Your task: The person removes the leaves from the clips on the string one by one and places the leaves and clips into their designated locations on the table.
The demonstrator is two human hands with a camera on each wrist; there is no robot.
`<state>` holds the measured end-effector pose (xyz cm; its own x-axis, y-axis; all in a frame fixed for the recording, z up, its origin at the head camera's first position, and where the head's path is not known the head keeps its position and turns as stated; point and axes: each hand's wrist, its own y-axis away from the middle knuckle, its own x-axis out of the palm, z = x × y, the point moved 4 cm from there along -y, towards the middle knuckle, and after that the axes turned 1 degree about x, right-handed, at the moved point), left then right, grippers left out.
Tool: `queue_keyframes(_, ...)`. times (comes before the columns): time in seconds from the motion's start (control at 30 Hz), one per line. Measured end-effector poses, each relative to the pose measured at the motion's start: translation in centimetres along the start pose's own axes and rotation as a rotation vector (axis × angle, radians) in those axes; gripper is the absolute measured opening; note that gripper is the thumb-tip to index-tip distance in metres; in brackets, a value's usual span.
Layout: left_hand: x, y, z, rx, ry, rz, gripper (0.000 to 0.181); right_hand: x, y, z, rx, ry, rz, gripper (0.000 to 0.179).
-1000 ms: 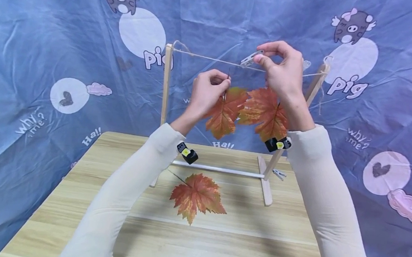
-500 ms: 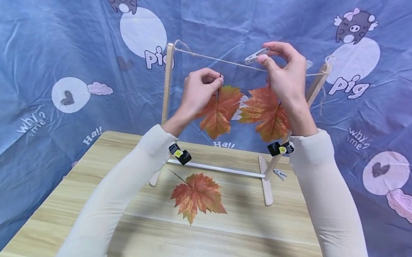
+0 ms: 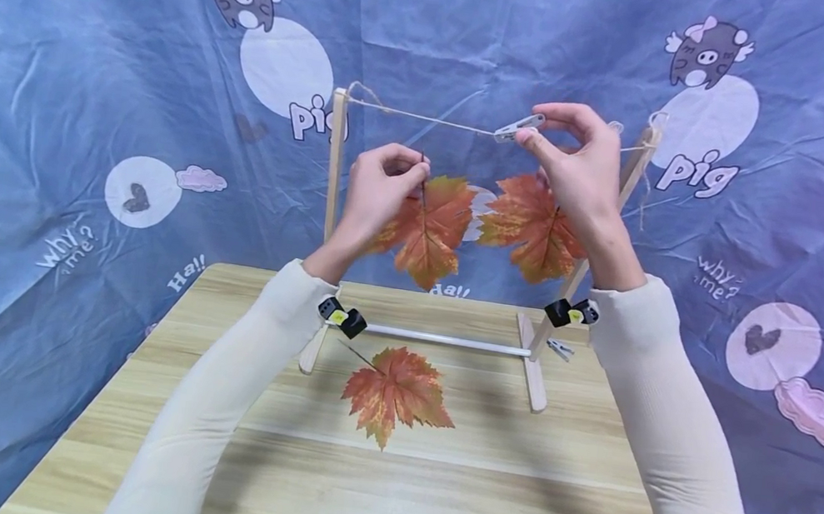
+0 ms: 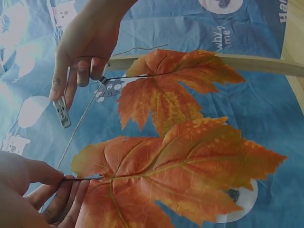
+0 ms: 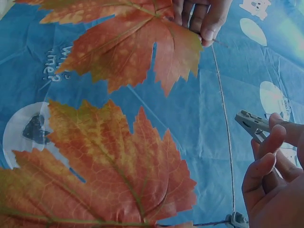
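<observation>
My left hand [image 3: 381, 191] pinches the dark stem of an orange maple leaf [image 3: 430, 230], which hangs below the string [image 3: 427, 117]. In my right hand [image 3: 580, 162], thumb and fingers grip a grey clothespin [image 3: 519, 127] close to the string. The right wrist view shows that clothespin [image 5: 251, 123] beside the string, apart from it. A second maple leaf [image 3: 531, 228] hangs at the right, its stem held to the string by another clip [image 4: 103, 80]. On the table, a third maple leaf [image 3: 398, 390] lies with its stem pointing up and left.
The string runs between two wooden posts [image 3: 334, 169] of a stand with a white crossbar [image 3: 441, 340]. Behind the right foot [image 3: 532, 370] a spare clothespin [image 3: 560, 350] lies on the wooden table [image 3: 431, 502]. A blue printed cloth [image 3: 421, 23] hangs behind.
My left hand has moved left with its leaf, away from the hanging one. My right hand, holding the clothespin, has shifted slightly right and lower.
</observation>
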<state>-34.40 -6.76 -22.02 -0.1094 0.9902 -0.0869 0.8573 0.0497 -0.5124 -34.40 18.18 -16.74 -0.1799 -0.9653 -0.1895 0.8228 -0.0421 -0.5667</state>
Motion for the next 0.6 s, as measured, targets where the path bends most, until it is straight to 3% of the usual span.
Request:
queue_keyframes(0.3,-0.7,0.8,0.5,-0.040,0.083,0.008,0.012,-0.5,0.9,-0.5,-0.030,-0.064,0.050,0.031)
queue_keyframes(0.6,-1.2,1.7,1.1,-0.035,0.133,0.021,0.014,-1.5,2.1,-1.4,-0.035,0.006,0.061,0.036)
